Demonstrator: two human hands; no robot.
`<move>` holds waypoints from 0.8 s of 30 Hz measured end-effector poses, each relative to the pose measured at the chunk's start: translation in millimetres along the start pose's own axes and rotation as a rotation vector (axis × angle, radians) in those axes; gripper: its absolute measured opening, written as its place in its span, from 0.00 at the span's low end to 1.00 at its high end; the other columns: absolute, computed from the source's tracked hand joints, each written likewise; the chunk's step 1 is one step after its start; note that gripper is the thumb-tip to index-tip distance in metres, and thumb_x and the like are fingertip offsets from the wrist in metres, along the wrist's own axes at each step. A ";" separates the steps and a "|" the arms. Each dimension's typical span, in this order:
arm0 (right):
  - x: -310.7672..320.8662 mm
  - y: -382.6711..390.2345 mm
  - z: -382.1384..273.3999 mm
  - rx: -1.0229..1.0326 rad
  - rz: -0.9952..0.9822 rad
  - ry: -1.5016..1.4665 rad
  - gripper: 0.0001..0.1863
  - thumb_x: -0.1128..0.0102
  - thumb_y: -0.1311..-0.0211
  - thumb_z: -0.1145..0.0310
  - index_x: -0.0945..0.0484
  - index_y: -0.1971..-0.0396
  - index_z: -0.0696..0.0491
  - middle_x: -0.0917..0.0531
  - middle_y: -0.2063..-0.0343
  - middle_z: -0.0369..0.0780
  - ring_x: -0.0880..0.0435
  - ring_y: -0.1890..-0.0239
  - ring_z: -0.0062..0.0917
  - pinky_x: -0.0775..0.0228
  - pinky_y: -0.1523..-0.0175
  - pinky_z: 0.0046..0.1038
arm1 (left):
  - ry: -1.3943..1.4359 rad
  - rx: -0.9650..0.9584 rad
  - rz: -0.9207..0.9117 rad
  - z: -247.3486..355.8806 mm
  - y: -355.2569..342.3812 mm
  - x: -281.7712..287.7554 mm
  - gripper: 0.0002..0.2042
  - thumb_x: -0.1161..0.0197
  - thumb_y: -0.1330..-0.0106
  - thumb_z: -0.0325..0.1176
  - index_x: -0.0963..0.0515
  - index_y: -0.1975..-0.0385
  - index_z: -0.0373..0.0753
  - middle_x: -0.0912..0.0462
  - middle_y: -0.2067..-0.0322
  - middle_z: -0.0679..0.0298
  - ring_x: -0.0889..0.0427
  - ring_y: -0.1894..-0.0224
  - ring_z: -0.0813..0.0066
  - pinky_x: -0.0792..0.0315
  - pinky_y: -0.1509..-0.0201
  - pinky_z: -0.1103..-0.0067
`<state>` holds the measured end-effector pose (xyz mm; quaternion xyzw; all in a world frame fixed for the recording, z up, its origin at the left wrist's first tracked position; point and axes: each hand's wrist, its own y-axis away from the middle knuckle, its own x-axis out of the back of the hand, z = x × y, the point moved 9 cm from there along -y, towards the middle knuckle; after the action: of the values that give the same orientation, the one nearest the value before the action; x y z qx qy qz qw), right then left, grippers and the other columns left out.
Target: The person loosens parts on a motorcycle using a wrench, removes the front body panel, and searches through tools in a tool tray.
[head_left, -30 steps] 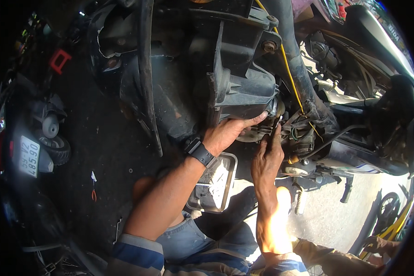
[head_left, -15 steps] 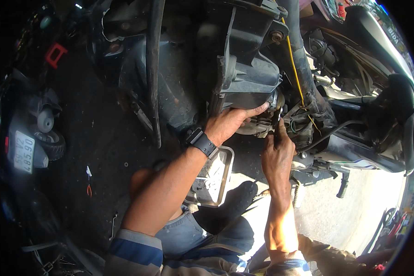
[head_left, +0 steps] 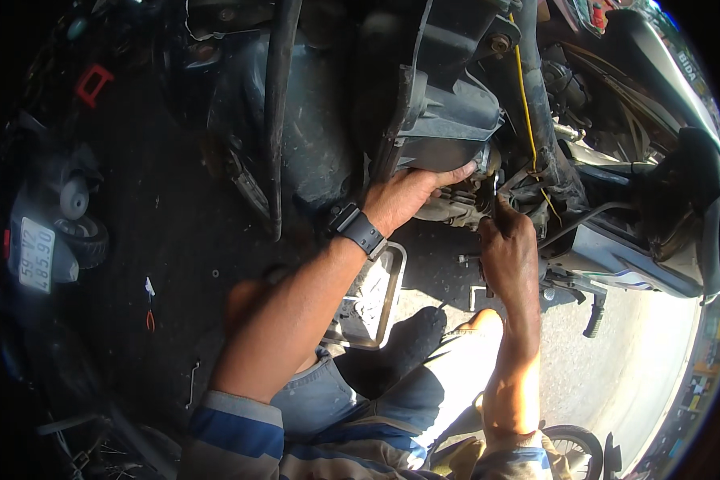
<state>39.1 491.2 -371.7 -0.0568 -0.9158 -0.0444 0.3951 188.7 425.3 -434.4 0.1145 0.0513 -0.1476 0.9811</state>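
Could slip and scrape knuckles on engine (head_left: 448,211) from cramped access, pinching slim tool (head_left: 498,181) between fingers of right hand (head_left: 507,250); can't tell grip of left hand (head_left: 398,202) under black box (head_left: 450,114) edge.

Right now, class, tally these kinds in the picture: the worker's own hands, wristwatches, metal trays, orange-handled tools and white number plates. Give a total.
Hands: 2 (left hand, right hand)
Wristwatch: 1
Metal tray: 1
Orange-handled tool: 1
White number plate: 1
Total: 6

Dark floor (head_left: 180,216), sunlit ground (head_left: 624,352) rightward
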 end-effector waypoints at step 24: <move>8.6 -4.8 1.6 -0.059 -0.044 0.061 0.16 0.46 0.37 0.77 0.18 0.51 0.63 0.19 0.73 0.44 0.23 0.72 0.24 0.29 0.62 0.28 | -0.032 0.072 0.027 6.2 6.5 10.1 0.31 0.28 0.41 0.56 0.19 0.48 0.35 0.16 0.53 0.59 0.17 0.58 0.72 0.23 0.53 0.78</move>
<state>31.4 487.3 -366.8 -0.0468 -0.9027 -0.0819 0.4198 200.7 427.1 -428.4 0.1480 0.0285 -0.1380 0.9789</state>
